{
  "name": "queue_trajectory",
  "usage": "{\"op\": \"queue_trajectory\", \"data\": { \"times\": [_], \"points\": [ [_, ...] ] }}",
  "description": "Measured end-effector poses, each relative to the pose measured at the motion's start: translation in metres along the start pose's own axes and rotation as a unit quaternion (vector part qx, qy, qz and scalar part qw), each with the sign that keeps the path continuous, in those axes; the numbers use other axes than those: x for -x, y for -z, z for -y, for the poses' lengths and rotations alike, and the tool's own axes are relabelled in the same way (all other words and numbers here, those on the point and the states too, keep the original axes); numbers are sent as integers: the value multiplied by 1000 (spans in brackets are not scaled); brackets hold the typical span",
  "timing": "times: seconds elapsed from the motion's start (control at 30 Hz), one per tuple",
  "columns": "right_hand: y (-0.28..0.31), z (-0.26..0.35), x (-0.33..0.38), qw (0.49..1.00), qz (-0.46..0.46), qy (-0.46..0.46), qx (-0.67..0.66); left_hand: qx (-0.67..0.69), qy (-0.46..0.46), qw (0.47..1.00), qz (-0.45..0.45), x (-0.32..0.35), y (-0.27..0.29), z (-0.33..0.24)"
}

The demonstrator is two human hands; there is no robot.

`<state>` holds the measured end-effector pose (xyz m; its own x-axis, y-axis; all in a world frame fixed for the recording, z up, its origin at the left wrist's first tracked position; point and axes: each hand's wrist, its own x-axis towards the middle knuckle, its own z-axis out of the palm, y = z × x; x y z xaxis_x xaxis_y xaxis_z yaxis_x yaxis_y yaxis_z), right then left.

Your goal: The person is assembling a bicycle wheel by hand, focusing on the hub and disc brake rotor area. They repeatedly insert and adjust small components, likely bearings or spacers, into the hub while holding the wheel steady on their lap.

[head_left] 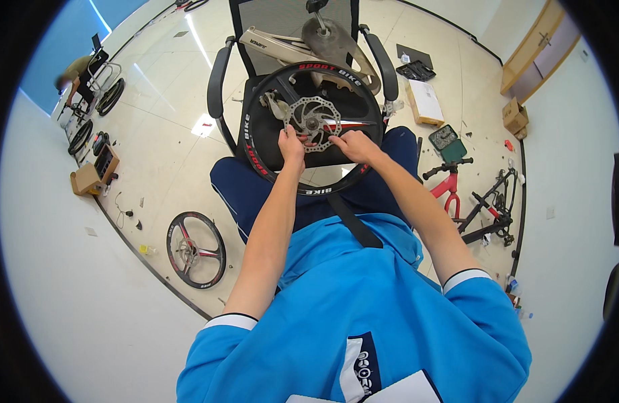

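Note:
A black bicycle wheel [254, 149] with red and white lettering rests against the seat of an office chair, in front of my knees. A silver brake disc [312, 101] with cut-outs sits at its hub. My left hand [292, 146] is closed on the disc's lower left edge, thumb up. At the disc's lower right edge, my right hand [355, 146] is closed, thumb and fingers pressed together; whatever they pinch is too small or hidden to make out. A silver brake caliper [276, 106] shows through the wheel at the upper left.
Behind the wheel, a pale frame part [276, 46] and a crank with a round guard lie on the office chair [218, 77]. A second wheel [196, 250] lies on the floor at left. On the right are a red-and-black bike frame [484, 205], a green tray [447, 143] and a white box [425, 102]. Another person [74, 74] works far left.

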<state>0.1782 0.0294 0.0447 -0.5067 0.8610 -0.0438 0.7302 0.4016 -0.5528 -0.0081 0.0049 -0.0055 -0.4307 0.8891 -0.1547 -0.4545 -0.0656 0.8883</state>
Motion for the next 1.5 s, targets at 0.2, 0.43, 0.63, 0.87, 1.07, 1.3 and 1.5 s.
{"op": "queue_trajectory", "data": {
  "times": [0.2,0.43,0.63,0.87,1.07,1.3,1.5],
  "points": [
    [28,7,-11,992,97,35,68,35,14,999,2,-3,5,7],
    [49,-2,-12,982,82,57,160,9,27,1000,-5,-10,10,14],
    [54,17,-17,928,-20,213,305,0,33,999,7,-1,6,4],
    [59,28,-45,925,91,158,332,29,49,998,22,0,6,-1],
    [53,19,-56,894,39,203,398,77,61,994,37,-2,6,-2],
    [79,40,-87,883,4,231,409,22,54,998,40,-1,11,-4],
    [66,33,-90,922,-46,228,308,37,66,996,50,0,11,-3]
  ]
}}
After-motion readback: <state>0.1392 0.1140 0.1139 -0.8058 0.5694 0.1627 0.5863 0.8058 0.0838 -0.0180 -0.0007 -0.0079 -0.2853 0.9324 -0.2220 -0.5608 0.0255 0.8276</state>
